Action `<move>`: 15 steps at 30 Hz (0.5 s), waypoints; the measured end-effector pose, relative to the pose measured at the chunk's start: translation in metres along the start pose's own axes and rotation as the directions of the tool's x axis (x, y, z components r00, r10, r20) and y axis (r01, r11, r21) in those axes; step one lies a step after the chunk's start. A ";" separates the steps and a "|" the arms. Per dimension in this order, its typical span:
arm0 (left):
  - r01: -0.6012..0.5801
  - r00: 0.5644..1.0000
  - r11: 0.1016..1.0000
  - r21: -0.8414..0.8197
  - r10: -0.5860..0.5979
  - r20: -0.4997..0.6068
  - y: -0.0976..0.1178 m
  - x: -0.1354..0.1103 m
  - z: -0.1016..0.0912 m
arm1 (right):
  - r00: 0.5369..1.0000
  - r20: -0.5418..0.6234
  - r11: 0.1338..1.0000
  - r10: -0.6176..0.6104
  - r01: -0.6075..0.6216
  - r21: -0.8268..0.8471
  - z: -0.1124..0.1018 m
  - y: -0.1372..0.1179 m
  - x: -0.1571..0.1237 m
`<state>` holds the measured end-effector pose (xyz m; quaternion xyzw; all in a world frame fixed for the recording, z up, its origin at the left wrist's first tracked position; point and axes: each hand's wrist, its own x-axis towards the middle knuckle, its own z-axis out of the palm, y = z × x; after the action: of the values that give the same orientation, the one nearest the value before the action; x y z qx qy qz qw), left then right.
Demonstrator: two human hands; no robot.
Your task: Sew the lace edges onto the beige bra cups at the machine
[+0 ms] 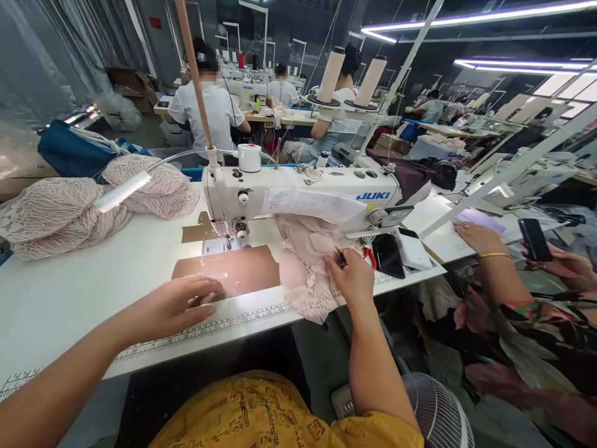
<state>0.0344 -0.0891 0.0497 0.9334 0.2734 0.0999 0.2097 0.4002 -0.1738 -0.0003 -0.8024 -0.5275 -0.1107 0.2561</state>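
Observation:
My left hand (186,302) lies at the near edge of a brown sheet (252,267) on the sewing table, its fingers loosely bent and apart with nothing in them. Above the sheet stands a white sewing machine (298,186), its needle area lit. On the right, my right hand (354,277) is closed around a small dark pointed tool (340,256) that looks like thread snips; most of it is hidden in the fist. That hand is against a bunched pale pink lace garment (310,267), which hangs slightly over the table's front edge beside the sheet.
Bundles of pale lace (60,211) lie at the left under a lamp (124,191). A black phone (388,255) and red-handled scissors (370,256) are right of the garment. A printed ruler (247,314) follows the front edge. Another person's hand (482,239) rests on the neighbouring table.

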 end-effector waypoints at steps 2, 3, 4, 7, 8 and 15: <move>0.010 0.992 0.993 -0.116 0.004 0.126 0.007 0.012 0.004 | 0.998 -0.028 0.999 -0.052 0.053 0.008 -0.009 -0.001 0.000; 0.028 0.986 0.984 -0.175 0.002 0.168 0.011 0.019 0.007 | 0.996 -0.040 0.997 -0.075 0.075 0.019 -0.013 -0.002 0.001; 0.044 0.984 0.974 -0.223 -0.003 0.180 0.014 0.026 0.011 | 0.995 -0.052 0.995 -0.088 0.090 0.037 -0.016 -0.003 0.002; 0.050 0.987 0.944 -0.326 0.004 0.162 0.023 0.045 0.026 | 0.995 -0.059 0.992 -0.077 0.082 0.095 -0.016 -0.004 0.007; 0.043 0.989 0.938 -0.343 0.009 0.148 0.026 0.050 0.031 | 0.998 -0.017 0.993 -0.064 0.065 0.096 -0.013 -0.003 0.009; -0.008 0.989 0.916 -0.402 0.065 0.130 0.037 0.063 0.050 | 0.980 0.198 0.996 0.001 0.016 -0.084 -0.007 0.004 0.016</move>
<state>0.1191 -0.0992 0.0257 0.8805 0.2141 0.0913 0.4130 0.4113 -0.1661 0.0113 -0.8177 -0.5482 -0.0537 0.1673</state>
